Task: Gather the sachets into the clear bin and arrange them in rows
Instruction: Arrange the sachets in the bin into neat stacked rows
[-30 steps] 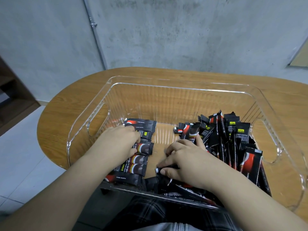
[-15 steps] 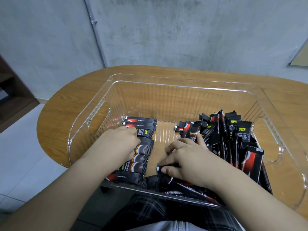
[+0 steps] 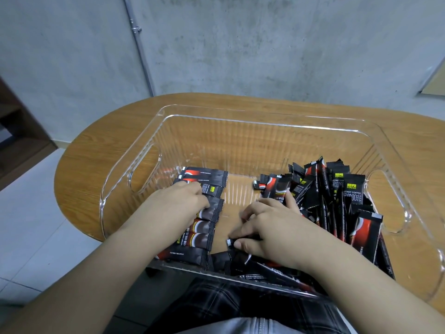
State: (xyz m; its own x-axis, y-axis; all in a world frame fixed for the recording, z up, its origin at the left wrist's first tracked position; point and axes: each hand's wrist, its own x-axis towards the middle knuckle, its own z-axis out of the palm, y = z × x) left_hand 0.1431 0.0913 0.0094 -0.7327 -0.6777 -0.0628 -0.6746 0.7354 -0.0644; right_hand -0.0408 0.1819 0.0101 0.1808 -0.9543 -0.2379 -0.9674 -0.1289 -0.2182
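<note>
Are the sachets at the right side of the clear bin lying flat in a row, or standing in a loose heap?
A loose heap: the right-side sachets stand on end, leaning at mixed angles against the clear bin.

Person seen from above: both forearms bare, no sleeves visible, left hand (image 3: 178,203) and right hand (image 3: 272,227) without rings or watch. Dark plaid garment (image 3: 216,307) over lap, grey zipped garment (image 3: 260,325) at bottom edge.
</note>
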